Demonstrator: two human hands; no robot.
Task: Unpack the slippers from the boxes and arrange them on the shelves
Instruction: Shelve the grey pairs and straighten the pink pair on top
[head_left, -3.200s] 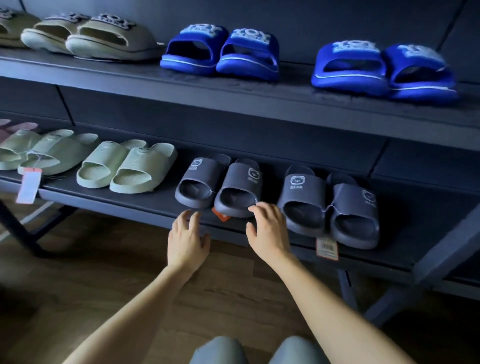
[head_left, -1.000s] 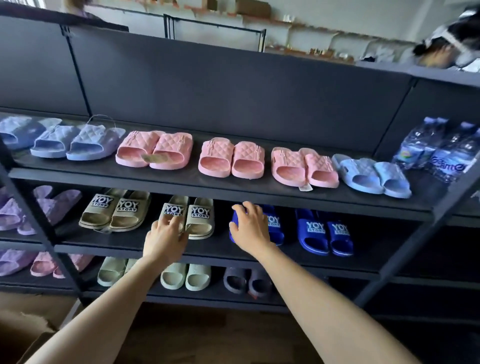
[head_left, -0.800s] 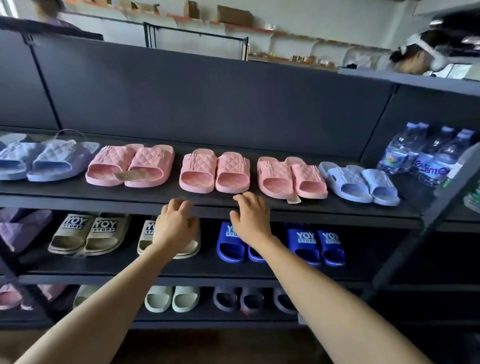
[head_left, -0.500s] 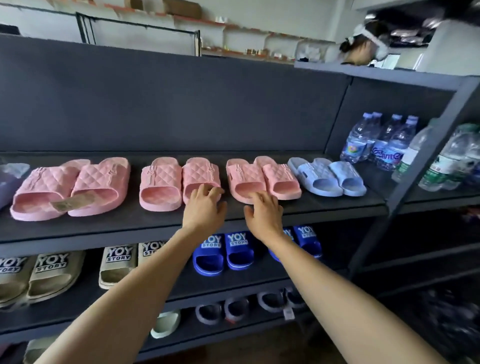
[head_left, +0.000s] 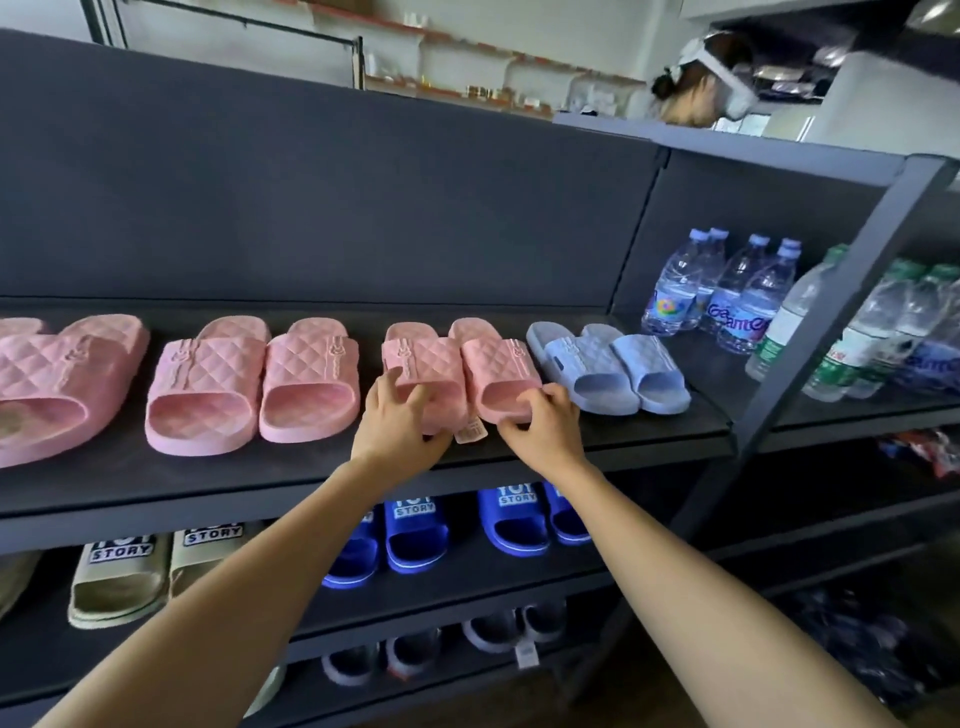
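Nearest me, the middle shelf (head_left: 467, 582) is carrying beige slippers (head_left: 119, 571) and royal-blue slippers (head_left: 415, 530) in rows. Above it, my left hand (head_left: 400, 421) is curling round the toe of the left pink slipper (head_left: 421, 364), and my right hand (head_left: 540, 423) is pinching the front rim of the right pink slipper (head_left: 501, 369). Both are lying on the top shelf (head_left: 260, 473). Beyond, a light-blue pair (head_left: 608, 369) and water bottles (head_left: 727, 301) are standing. No boxes are showing; I am judging that only straightening remains.

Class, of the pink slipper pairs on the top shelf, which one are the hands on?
The rightmost pink pair, beside the light blue pair: the left hand and right hand each grip one of its slippers.
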